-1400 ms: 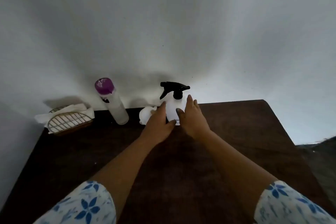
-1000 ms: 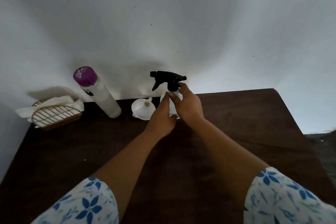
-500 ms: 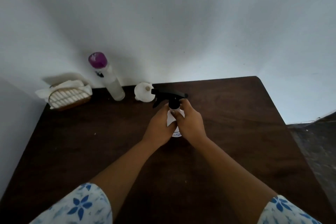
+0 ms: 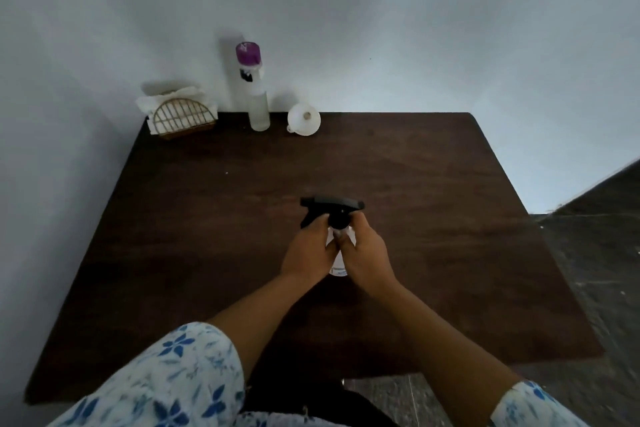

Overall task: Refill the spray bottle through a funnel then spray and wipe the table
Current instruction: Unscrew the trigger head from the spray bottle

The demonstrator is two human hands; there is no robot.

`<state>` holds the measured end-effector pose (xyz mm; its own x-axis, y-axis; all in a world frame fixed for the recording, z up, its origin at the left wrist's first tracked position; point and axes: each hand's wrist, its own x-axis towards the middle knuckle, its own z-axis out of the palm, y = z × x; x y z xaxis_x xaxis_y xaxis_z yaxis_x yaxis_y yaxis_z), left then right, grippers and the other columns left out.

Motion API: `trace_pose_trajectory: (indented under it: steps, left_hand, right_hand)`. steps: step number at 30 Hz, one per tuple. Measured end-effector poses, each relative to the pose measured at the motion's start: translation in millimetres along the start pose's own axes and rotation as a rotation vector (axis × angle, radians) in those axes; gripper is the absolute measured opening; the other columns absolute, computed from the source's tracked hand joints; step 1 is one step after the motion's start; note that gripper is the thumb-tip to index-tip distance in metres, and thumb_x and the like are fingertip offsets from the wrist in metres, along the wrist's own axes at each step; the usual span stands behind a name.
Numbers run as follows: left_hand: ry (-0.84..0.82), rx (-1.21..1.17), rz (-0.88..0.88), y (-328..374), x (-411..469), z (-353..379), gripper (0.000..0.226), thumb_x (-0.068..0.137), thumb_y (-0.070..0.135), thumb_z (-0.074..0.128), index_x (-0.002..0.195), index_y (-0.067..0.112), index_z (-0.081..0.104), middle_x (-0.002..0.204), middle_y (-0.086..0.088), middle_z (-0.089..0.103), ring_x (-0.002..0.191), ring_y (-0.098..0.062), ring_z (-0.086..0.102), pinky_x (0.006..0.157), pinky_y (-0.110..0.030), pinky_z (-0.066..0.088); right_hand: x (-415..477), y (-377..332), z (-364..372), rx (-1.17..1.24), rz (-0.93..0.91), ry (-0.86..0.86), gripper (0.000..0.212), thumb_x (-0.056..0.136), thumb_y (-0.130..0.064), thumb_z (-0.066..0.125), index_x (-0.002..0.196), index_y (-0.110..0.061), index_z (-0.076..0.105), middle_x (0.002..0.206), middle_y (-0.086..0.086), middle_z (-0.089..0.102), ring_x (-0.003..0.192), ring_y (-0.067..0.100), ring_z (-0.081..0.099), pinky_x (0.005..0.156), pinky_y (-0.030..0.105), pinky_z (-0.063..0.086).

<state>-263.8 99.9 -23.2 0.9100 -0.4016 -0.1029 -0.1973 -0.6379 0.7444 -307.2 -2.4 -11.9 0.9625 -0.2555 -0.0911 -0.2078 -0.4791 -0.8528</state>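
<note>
A spray bottle (image 4: pixel 338 219) stands upright on the dark brown surface (image 4: pixel 207 218), just below the centre of the frame and well apart from the other things. Both hands are closed round it. The left hand (image 4: pixel 310 250) grips the white body from the left, with its fingers reaching up to the black trigger head. The right hand (image 4: pixel 367 253) wraps the body from the right, its thumb lying across the front just under the black collar. Only a narrow strip of the white body and its base show between the hands. The nozzle seems to point toward the left of the frame, though the dark head is hard to read against the dark wood.

Along the far edge of the surface, in the upper left of the frame, three things stand in a row against the pale wall. A wire napkin holder (image 4: pixel 183 116) with white paper napkins is leftmost. A tall clear bottle (image 4: pixel 258 104) with a purple cap is beside it. A white funnel (image 4: pixel 304 120) lies tipped with its wide mouth toward the camera, to the right of the tall bottle. Blue-flowered white sleeves (image 4: pixel 180 374) fill the bottom corners, and a dark tiled floor (image 4: pixel 606 270) shows at the right edge.
</note>
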Motion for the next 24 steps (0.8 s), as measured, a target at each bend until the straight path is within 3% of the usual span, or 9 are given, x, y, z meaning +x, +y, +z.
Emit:
trace_pose_trajectory:
  steps: [6, 10, 19, 24]
  left_hand:
    - [-0.008, 0.025, 0.044, -8, -27, 4, 0.026, 0.092, 0.014, 0.049, 0.117, 0.016, 0.053, 0.115, -0.005, 0.062, 0.103, -0.019, 0.059, 0.084, -0.027, 0.045]
    - [-0.044, -0.05, 0.049, -14, -33, 5, 0.028, 0.091, 0.019, 0.051, 0.119, 0.023, 0.054, 0.113, -0.002, 0.064, 0.102, -0.018, 0.061, 0.085, -0.033, 0.049]
    - [-0.006, -0.056, 0.021, -14, -32, 12, 0.027, 0.093, 0.023, 0.049, 0.119, 0.018, 0.056, 0.115, -0.003, 0.063, 0.104, -0.019, 0.059, 0.088, -0.032, 0.048]
    - [0.021, -0.07, 0.036, -11, -31, 17, 0.025, 0.094, 0.018, 0.048, 0.117, 0.013, 0.055, 0.117, -0.006, 0.061, 0.108, -0.02, 0.057, 0.087, -0.027, 0.045]
  right_hand:
    - [-27, 0, 17, 0.103, 0.056, 0.111, 0.028, 0.089, -0.02, 0.06, 0.112, -0.028, 0.045, 0.111, -0.011, 0.054, 0.097, -0.001, 0.051, 0.072, 0.008, 0.039]
    - [-35, 6, 24, 0.159, 0.049, 0.182, 0.042, 0.083, -0.03, 0.068, 0.119, -0.024, 0.047, 0.123, -0.005, 0.051, 0.108, 0.004, 0.052, 0.078, 0.01, 0.041]
    - [-32, 0, 16, 0.043, 0.012, 0.242, 0.028, 0.084, -0.023, 0.067, 0.111, -0.02, 0.057, 0.111, -0.005, 0.061, 0.102, 0.007, 0.055, 0.086, 0.027, 0.048]
    - [-29, 6, 15, 0.064, -0.003, 0.24, 0.025, 0.086, -0.018, 0.065, 0.11, -0.017, 0.058, 0.11, -0.004, 0.063, 0.101, 0.005, 0.055, 0.083, 0.019, 0.045]
